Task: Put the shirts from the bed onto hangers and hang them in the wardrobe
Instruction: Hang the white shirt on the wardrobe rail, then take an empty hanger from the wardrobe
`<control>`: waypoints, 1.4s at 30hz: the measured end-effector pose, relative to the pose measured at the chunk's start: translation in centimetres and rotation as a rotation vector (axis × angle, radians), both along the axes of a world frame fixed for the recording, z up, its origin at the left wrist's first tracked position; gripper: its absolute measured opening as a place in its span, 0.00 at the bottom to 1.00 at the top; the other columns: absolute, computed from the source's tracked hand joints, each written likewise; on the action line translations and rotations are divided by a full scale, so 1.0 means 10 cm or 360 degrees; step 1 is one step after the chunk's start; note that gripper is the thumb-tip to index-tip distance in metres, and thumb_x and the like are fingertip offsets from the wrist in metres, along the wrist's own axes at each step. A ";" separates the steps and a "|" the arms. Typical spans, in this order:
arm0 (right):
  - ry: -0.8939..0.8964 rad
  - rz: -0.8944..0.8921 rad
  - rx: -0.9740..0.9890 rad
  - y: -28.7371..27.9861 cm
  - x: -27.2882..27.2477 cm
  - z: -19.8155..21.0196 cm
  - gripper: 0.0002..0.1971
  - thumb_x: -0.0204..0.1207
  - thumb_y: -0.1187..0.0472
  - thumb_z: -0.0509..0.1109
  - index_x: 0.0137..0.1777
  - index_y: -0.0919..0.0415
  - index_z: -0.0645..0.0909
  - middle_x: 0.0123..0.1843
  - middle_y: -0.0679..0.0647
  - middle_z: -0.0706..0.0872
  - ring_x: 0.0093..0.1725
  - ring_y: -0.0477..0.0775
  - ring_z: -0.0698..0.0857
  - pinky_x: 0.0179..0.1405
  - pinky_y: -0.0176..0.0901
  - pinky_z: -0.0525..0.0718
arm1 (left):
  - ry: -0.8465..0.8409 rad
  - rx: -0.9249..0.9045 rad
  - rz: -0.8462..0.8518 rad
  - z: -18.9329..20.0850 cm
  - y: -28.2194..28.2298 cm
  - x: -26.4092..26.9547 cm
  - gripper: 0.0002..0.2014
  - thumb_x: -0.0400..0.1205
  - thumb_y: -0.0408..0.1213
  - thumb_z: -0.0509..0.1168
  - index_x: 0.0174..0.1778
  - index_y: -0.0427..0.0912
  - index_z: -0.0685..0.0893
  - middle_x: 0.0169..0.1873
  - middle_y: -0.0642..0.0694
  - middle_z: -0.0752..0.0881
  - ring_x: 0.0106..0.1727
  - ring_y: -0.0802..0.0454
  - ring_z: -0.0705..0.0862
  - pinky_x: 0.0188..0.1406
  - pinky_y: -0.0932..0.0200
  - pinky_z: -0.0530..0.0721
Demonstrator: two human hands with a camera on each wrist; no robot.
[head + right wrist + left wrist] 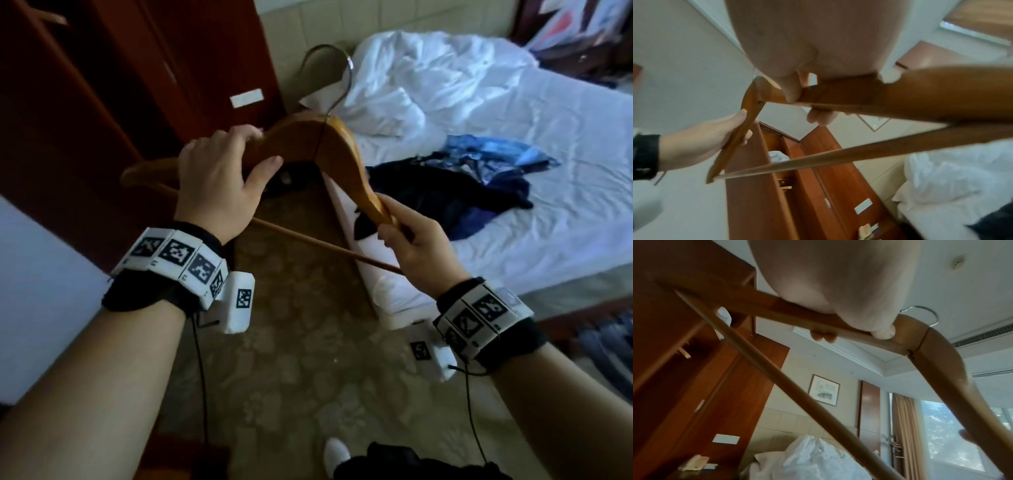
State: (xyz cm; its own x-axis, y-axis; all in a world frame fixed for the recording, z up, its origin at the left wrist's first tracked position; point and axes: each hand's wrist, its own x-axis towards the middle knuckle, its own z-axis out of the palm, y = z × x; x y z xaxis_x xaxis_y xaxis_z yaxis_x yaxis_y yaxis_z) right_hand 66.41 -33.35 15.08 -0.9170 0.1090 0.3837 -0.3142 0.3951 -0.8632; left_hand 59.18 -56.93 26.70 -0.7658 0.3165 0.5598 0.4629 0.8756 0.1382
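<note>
Above the carpet, between wardrobe and bed, a wooden hanger is held bare, its metal hook pointing toward twelve o'clock. The left hand is wrapped round the left arm of the hanger, thumb pressed under the wood near the neck; the right hand is closed round the tip of the other arm, at about four o'clock from the left. The shirts are seen lying in a dark and blue heap on the bed, at two o'clock from the hands, well apart from the hanger. The step in hand is judged to be bringing the hanger to a shirt. It is best done if the hanger is passed to one hand at the neck, so that the other is freed; one shirt should be lifted by its collar and each hanger arm slid into a shoulder in turn.
</note>
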 end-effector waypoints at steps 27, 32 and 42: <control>-0.0130 -0.0627 0.0028 2.77 -2.18 -0.24 0.27 0.79 0.71 0.67 0.69 0.40 0.69 0.54 0.33 0.79 0.49 0.19 0.77 0.49 0.15 0.71 | -0.0576 0.0479 -0.0691 -1.27 3.37 -2.62 0.30 0.78 0.65 0.50 0.67 0.53 0.82 0.57 0.55 0.87 0.62 0.47 0.81 0.63 0.47 0.64; -0.0155 -0.0585 -0.0026 3.59 -2.53 -0.21 0.28 0.76 0.62 0.67 0.77 0.53 0.71 0.59 0.46 0.83 0.58 0.40 0.82 0.57 0.25 0.76 | -0.0559 0.0494 -0.0673 -1.22 4.20 -2.94 0.30 0.78 0.65 0.50 0.66 0.52 0.82 0.57 0.54 0.87 0.61 0.49 0.82 0.62 0.50 0.64; -0.0253 -0.0407 0.0035 4.68 -3.25 -0.21 0.29 0.71 0.55 0.67 0.75 0.53 0.75 0.60 0.45 0.85 0.62 0.45 0.82 0.65 0.39 0.76 | -0.0571 0.0538 -0.0581 -1.26 5.12 -3.50 0.31 0.77 0.66 0.51 0.66 0.51 0.82 0.54 0.57 0.86 0.60 0.52 0.82 0.59 0.56 0.59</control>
